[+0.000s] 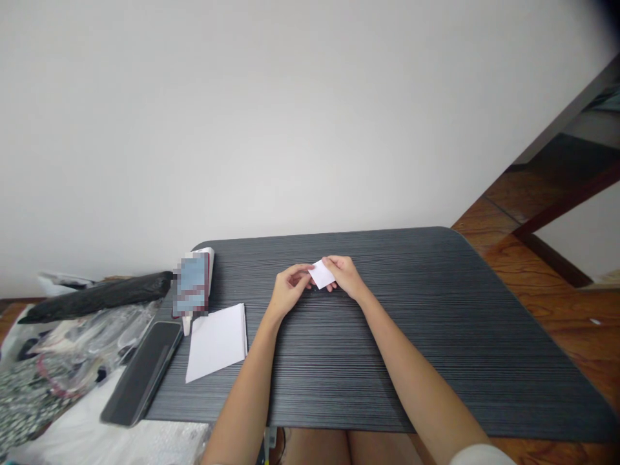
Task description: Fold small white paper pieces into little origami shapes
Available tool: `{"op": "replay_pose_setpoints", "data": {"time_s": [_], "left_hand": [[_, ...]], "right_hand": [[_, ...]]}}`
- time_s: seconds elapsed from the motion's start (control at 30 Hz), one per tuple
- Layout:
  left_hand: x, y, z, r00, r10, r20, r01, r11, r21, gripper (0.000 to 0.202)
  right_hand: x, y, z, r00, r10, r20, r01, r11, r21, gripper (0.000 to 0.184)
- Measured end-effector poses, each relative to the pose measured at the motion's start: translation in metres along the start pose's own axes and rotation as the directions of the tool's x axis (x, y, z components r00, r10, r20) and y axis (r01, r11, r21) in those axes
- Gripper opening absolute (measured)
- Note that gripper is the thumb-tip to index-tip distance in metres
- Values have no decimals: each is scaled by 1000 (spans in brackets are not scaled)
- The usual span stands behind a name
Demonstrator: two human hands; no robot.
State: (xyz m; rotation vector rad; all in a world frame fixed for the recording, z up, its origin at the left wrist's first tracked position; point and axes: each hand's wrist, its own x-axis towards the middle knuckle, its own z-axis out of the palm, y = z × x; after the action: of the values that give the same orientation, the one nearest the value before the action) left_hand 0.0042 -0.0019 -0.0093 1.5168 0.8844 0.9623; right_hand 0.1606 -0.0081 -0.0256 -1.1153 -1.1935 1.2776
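A small white square of paper (320, 275), perhaps folded, is held up over the dark table (416, 323) near its middle. My left hand (289, 287) pinches its left corner between thumb and fingers. On the other side my right hand (345, 274) grips the upper right edge, with the thumb on top and fingertips showing beneath. To the left of my left arm lie white paper sheets (217, 342), stacked flat on the table.
At the table's left edge lies a dark phone (143, 374), partly overhanging. A blurred-out item (192, 284) and a small white object (186, 325) are behind it. Plastic bags (97, 342) and a long black wrapped bundle (101, 298) fill the left side. A wall (300, 129) stands behind.
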Motion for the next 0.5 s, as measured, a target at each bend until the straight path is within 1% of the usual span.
{"op": "replay_pose_setpoints", "data": {"time_s": [0.2,0.5], "left_hand": [[0,1,0,999,31,-25,-31,999,-28,19],[0,0,-1,998,64,-26,-65,997,-30,17]], "right_hand": [[0,1,0,1000,-16,8,16,1000,5,38],[-1,0,0,1000,-8,21,8,1000,21,36]]}}
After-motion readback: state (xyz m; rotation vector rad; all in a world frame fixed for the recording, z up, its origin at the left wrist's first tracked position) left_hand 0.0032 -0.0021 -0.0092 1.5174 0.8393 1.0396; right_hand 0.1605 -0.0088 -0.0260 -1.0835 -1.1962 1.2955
